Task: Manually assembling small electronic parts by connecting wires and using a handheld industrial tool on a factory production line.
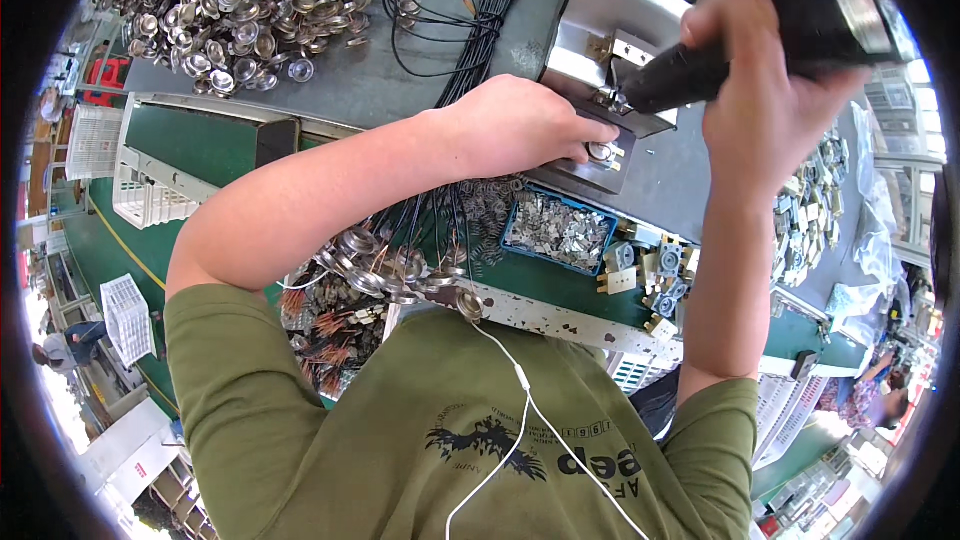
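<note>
My right hand (765, 105) grips a black power screwdriver (685, 77), slanted with its bit pointing down to the left. The bit's tip is close to a cream block with metal parts (632, 48) in a silver metal fixture (572, 38); whether they touch I cannot tell. My left hand (512, 125) is closed at the fixture's near plate (592, 180), thumb and forefinger on a small round metal cup (601, 151). The fingers partly hide that cup. Under my left forearm runs a bundle of black wires (482, 45).
A blue tray (548, 260) of small metal pieces lies near me, with springs (487, 215) to its left and cream blocks (620, 280) to its right. Round metal cups (235, 15) heap at the far left; more wired cups (375, 275) lie near my body. Blocks (805, 210) pile at right.
</note>
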Tool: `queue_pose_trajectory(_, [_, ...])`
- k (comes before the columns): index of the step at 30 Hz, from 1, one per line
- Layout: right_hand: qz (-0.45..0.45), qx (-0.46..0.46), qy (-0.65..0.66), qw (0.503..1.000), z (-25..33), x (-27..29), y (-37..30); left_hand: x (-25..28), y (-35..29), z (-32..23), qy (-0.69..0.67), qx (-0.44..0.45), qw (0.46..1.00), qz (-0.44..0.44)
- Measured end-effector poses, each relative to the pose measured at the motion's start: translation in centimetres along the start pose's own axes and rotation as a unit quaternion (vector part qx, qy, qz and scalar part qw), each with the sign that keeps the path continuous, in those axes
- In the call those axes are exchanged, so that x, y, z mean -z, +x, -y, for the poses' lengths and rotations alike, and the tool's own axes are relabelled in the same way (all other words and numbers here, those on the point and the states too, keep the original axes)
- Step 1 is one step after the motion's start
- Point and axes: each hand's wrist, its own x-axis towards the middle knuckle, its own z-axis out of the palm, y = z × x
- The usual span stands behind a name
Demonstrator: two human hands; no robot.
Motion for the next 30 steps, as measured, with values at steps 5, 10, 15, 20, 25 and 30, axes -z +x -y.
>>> queue_pose_trajectory(5, [0.011,-0.054,0.085,0.995,2.9,3.1,-1.6,0.3,0.1,-0.1,-0.031,-0.004,0.999,-0.025])
queue_pose_trajectory(10, [-0.034,-0.064,0.056,0.996,1.6,2.1,-3.1,0.5,0.0,0.1,-0.011,0.013,1.000,-0.012])
queue_pose_trajectory(15, [-0.040,-0.071,0.046,0.996,1.2,2.2,-3.6,0.5,0.1,-0.1,-0.010,0.011,1.000,-0.012])
queue_pose_trajectory(20, [-0.011,-0.059,0.058,0.997,0.3,2.2,-4.0,1.0,0.2,-0.6,-0.015,0.033,0.999,0.018])
queue_pose_trajectory(25, [0.009,-0.044,0.048,0.998,0.4,1.8,-4.3,0.6,-0.1,-0.5,-0.003,0.017,1.000,-0.003])
queue_pose_trajectory(30, [-0.008,-0.040,0.050,0.998,0.5,1.5,-5.1,0.5,0.2,-0.2,0.006,0.006,1.000,0.000])
